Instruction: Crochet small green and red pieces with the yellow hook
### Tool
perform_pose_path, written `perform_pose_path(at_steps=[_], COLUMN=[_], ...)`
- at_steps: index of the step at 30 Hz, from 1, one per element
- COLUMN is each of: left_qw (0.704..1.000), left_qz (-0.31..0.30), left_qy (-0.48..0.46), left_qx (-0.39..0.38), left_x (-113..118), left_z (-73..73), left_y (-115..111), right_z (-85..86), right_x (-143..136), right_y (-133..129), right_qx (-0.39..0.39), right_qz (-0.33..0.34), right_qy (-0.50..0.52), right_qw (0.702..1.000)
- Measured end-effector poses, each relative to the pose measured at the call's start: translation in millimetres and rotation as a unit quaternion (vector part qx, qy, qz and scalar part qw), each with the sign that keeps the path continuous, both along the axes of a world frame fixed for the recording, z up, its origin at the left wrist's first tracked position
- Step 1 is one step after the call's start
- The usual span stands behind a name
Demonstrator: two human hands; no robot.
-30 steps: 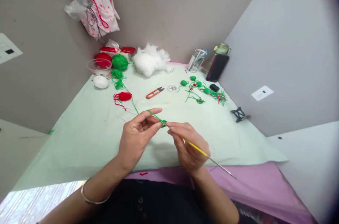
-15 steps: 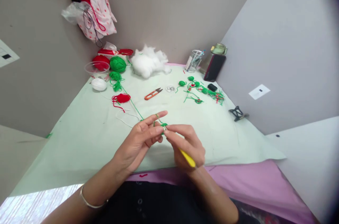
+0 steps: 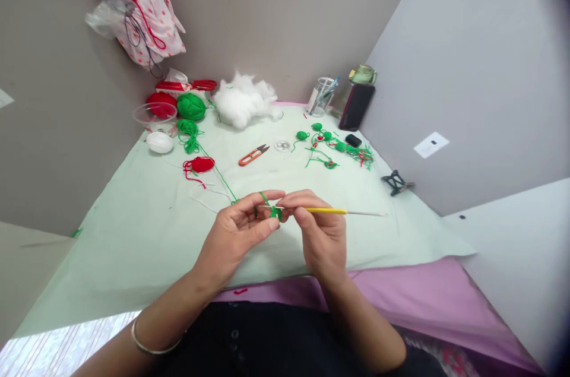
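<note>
Between the fingers and thumb of my left hand is a small piece of green crochet. Green yarn loops over my left index finger and runs back across the table to a loose green tangle. My right hand pinches a crochet hook with a yellow handle, lying nearly level, its bare metal back end pointing right. The hook's front end meets the green piece; fingers partly hide the stitches there.
Orange thread snips and a small clear dish lie beyond my hands. White stuffing, a green yarn ball and red yarn stand back and left. Small green crocheted pieces and a phone are at right.
My right hand has turned the hook from slanting down toward me to nearly level, its back end now pointing right. My left fingers have drawn in closer around the green piece.
</note>
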State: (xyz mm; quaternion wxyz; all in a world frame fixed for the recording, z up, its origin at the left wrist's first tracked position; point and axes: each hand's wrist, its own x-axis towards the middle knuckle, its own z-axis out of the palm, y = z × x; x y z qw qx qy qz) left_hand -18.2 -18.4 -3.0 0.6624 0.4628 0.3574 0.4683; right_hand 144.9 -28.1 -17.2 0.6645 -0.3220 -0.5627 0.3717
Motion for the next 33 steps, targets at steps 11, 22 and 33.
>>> perform_pose_path(at_steps=[11,22,33], left_qw=[0.99,0.982,0.99], left_qz=[-0.029,-0.068,0.044], left_qy=[-0.093,-0.136,-0.11], left_qx=[-0.103,-0.109,-0.071], left_x=[2.1,4.4,11.6], left_z=[5.0,-2.3,-5.2], left_y=[4.1,3.2,0.9], right_z=[-1.3,6.5,-13.4], right_x=[5.0,9.5,-4.1], right_y=[0.6,5.4,-10.5], right_qx=[-0.013,-0.139,0.196], right_qz=[0.047,0.082,-0.17], right_qy=[0.049,0.157,-0.282], right_qw=[0.998,0.974,0.923])
